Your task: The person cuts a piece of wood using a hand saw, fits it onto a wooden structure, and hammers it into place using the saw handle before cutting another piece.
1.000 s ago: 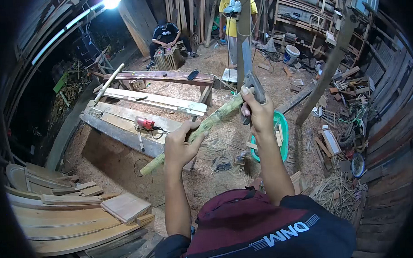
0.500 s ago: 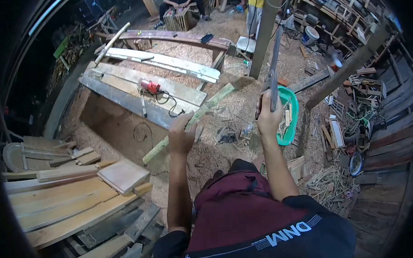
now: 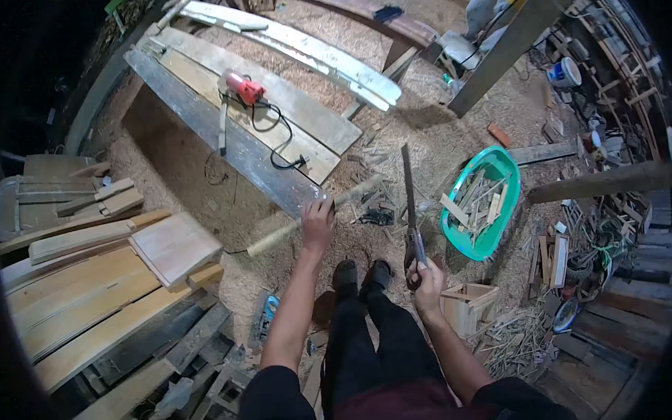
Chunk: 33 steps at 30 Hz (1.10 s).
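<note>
Machete [image 3: 408, 185] now lower, clenched in right hand [image 3: 427, 281]; left hand [image 3: 318, 224] clasps bamboo stick [image 3: 350, 195].

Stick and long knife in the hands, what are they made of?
The stick in the left hand looks like bamboo: pale greenish, round and straight. The knife in the right hand seems to be dull grey metal, with a thin, flat blade.

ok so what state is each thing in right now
left hand: closed around the bamboo stick
bamboo stick: held up, roughly level
right hand: closed on the long blade's handle
long blade: raised, tip pointing forward
green basin: holding wood strips
red power tool: lying on a plank, untouched
</note>
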{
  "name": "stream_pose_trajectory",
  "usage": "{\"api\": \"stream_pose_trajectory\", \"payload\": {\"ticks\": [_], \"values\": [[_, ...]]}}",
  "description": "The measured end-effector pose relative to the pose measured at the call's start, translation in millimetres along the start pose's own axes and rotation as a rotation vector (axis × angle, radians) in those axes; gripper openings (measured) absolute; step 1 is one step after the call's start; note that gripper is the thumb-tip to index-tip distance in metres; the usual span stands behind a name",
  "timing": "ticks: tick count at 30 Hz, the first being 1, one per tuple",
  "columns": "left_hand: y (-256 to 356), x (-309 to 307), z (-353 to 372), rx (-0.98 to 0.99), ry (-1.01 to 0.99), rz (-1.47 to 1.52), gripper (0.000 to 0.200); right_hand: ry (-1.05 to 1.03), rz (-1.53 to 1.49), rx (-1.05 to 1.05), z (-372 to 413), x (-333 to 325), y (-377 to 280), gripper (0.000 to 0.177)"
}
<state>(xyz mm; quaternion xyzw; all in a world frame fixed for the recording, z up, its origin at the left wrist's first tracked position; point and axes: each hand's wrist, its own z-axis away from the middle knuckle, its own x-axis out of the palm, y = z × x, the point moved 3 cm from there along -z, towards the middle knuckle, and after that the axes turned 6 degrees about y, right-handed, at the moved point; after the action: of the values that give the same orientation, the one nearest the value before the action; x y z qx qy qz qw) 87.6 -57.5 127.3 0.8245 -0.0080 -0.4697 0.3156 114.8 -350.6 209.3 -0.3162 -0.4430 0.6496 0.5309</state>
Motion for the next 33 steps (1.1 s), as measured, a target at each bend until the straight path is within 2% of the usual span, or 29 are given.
{"api": "stream_pose_trajectory", "payload": {"ticks": [1, 4, 6, 10, 17, 18, 21, 22, 25, 29, 33], "values": [[-20.1, 27.0, -9.3, 0.002, -0.005, 0.015, 0.03, -0.03, 0.009, 0.023, -22.6, 0.6, 22.6, 0.026], [-69.5, 90.6, -43.3, 0.015, -0.001, -0.03, 0.033, -0.004, 0.318, -0.232, -88.8, 16.5, 81.6, 0.031], [-88.4, 115.3, -67.1, 0.078, 0.07, -0.085, 0.03, -0.057, 0.252, -0.194, -123.1, 32.6, 102.8, 0.032], [-114.2, 162.3, -107.2, 0.025, 0.097, -0.075, 0.024, -0.057, 0.226, -0.158, -160.7, 58.5, 130.2, 0.03], [-119.9, 175.5, -111.8, 0.05, 0.151, -0.072, 0.024, -0.158, 0.299, -0.104, -194.5, 72.8, 158.3, 0.031], [-151.1, 195.0, -114.2, 0.1, 0.208, -0.03, 0.023, -0.168, 0.276, -0.121, -200.2, 75.4, 163.7, 0.033], [-140.8, 179.1, -132.7, -0.058, 0.234, 0.076, 0.023, -0.223, 0.297, -0.155, -214.1, 81.4, 164.8, 0.036], [-146.4, 183.1, -136.0, -0.105, 0.261, 0.058, 0.021, -0.226, 0.287, -0.114, -215.7, 84.8, 159.9, 0.037], [-139.3, 188.4, -137.4, -0.053, 0.265, -0.27, 0.018, -0.226, 0.27, -0.069, -230.9, 87.5, 171.0, 0.037], [-139.1, 189.5, -136.2, -0.192, 0.137, -0.285, 0.023, -0.243, 0.304, -0.099, -240.8, 86.8, 177.0, 0.037], [-141.4, 195.8, -133.8, -0.2, 0.16, -0.308, 0.026, -0.229, 0.315, -0.098, -251.5, 104.3, 168.3, 0.036]]}}
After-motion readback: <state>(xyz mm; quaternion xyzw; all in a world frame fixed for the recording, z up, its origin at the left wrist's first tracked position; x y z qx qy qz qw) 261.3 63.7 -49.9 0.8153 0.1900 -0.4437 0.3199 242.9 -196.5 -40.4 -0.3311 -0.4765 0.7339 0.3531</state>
